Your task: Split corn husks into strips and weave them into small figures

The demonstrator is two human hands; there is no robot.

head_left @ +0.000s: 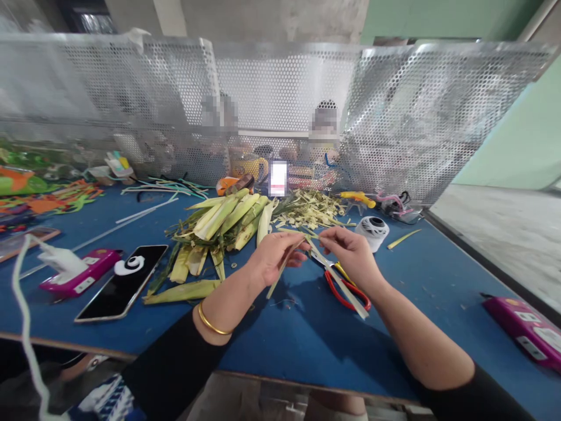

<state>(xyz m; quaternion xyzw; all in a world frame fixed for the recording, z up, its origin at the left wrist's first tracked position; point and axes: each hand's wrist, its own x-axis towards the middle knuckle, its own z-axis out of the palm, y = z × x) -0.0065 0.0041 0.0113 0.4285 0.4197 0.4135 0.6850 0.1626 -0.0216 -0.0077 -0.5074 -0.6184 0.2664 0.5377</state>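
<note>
Pale corn husk strips (322,257) stretch between my two hands above the blue table. My left hand (278,254) is closed, pinching the strips, and one end hangs down below its fingers. Close by, my right hand (350,251) pinches the strips near their upper part with thumb and fingertips. Under the strips lies a pair of scissors (339,283) with red and yellow handles. A pile of whole corn husks (232,219) rests left of my hands. Behind them spreads a heap of husk trimmings (313,207). A white thread spool (372,237) stands beyond my right hand.
A black phone (127,286) and a magenta power strip (83,272) lie at left; another power strip (526,327) is at right. A perforated metal screen (280,76) runs along the back, with people behind it. A lit phone (277,178) stands before it.
</note>
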